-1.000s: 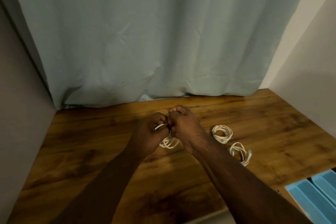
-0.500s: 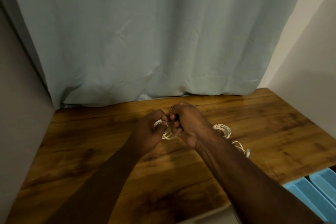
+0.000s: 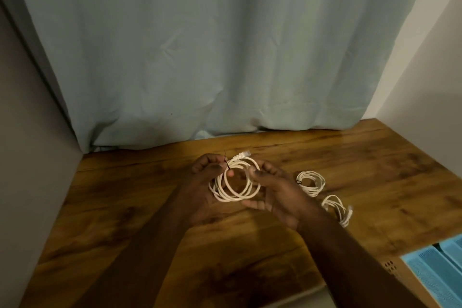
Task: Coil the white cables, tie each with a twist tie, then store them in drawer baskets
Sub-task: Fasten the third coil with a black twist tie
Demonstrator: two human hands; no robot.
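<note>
Both hands hold one coiled white cable above the table: left hand pinches its black twist tie, right hand cups the other side. Two tied coils (already done) lie right; the blue baskets wait near right.

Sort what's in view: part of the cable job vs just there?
Job:
held coil, in left hand and right hand
black tie on it
two coils on the table: far coil, near coil
blue baskets

Just there:
curtain
table
walls
</note>
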